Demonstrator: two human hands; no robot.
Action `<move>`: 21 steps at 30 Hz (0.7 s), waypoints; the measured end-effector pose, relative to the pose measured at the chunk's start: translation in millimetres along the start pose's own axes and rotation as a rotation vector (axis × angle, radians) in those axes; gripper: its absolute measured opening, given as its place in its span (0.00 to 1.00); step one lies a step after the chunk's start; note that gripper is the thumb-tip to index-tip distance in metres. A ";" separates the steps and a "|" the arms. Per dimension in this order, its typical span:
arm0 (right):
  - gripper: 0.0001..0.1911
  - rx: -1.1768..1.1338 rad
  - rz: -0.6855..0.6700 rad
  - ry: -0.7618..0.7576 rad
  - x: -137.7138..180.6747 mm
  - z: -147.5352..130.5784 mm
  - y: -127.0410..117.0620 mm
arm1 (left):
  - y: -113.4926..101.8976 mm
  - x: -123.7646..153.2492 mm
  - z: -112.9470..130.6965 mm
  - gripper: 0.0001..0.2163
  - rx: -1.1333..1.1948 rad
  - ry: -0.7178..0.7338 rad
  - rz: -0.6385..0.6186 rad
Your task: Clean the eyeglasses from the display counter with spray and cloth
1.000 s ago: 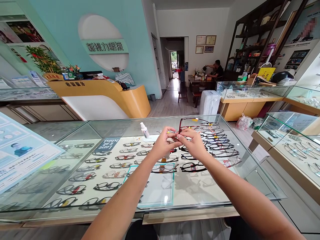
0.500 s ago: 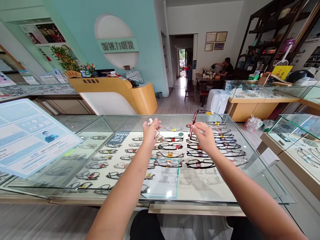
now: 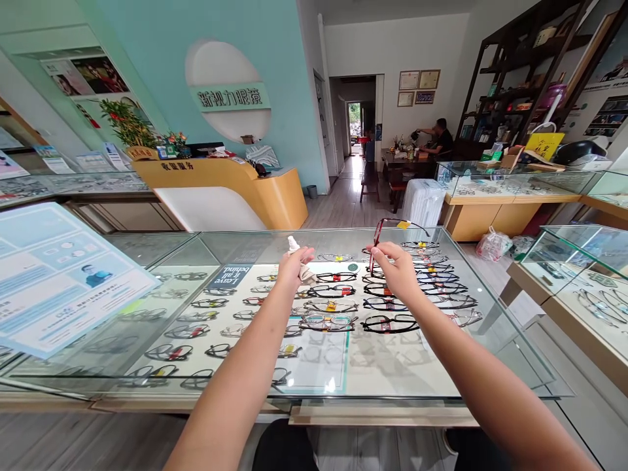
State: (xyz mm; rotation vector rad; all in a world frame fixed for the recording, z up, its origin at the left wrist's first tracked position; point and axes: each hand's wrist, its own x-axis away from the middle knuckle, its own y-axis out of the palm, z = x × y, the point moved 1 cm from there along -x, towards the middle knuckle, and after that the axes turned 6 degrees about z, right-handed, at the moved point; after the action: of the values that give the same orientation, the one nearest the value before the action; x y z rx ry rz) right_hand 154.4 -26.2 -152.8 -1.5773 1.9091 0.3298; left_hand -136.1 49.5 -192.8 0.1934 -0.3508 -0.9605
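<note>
My left hand [image 3: 293, 267] is closed above the glass counter [image 3: 373, 373]. A small white bottle with a narrow top [image 3: 293, 243] pokes up from it, its body mostly hidden by my fingers. Bunched under the same hand hangs a beige cloth [image 3: 307, 276]. My right hand [image 3: 396, 265] pinches a pair of dark red eyeglasses [image 3: 377, 237] by the frame; a yellow tag [image 3: 403, 224] shows on it. Beneath both hands, rows of eyeglasses [image 3: 391, 322] with coloured tags lie in the display.
A tilted blue-and-white sign [image 3: 63, 281] stands on the counter at left. Further back are a yellow reception desk [image 3: 282, 196] and a white wrapped suitcase [image 3: 422, 203]. Another glass case [image 3: 589, 288] runs along the right. A person in black [image 3: 444, 139] sits at a far table.
My left hand's fingers, spread before, have closed, and the white bottle's top now stands up more plainly. My right hand keeps hold of the red eyeglasses. The view has shifted slightly.
</note>
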 end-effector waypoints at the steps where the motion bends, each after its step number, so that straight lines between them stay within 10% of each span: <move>1: 0.18 -0.002 0.004 0.003 -0.6 0.4 -0.5 | 0.1 0.8 1.6 0.15 0.003 0.045 0.020; 13: 0.19 -0.033 0.048 0.044 -8.5 5.9 -9.6 | 11.5 36.4 18.6 0.23 -0.083 0.421 -0.164; 21: 0.18 -0.088 0.040 0.082 -6.1 -5.7 -10.4 | 27.8 72.2 18.7 0.29 0.110 0.037 -0.567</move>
State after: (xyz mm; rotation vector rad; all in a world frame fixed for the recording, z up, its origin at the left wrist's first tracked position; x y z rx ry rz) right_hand 163.0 -27.2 -142.7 -1.6338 2.0155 0.3759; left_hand -84.1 5.4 -151.9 0.4253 -0.3200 -1.4954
